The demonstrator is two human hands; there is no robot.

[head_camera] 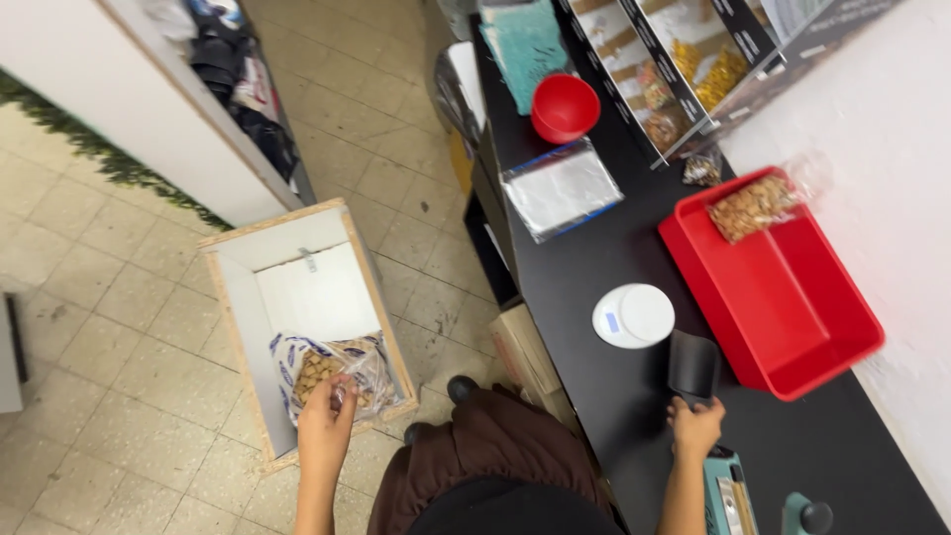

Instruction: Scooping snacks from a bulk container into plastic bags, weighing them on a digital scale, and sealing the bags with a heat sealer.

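Left hand (325, 421) grips snack bag (332, 369); right hand (696, 426) clutches black scoop (691, 365).

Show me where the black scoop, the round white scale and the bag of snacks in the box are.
black scoop (691, 365), head view, on the middle of its bowl.
round white scale (639, 313), head view, on its top plate.
bag of snacks (319, 372), head view, on the snack-filled part, just above the left hand (325, 428).

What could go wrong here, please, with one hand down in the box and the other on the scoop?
The left hand pinches only the clear bag of nuts in the wooden box; it might slip or spill. The right hand holds the black scoop close to the white scale and might knock it.
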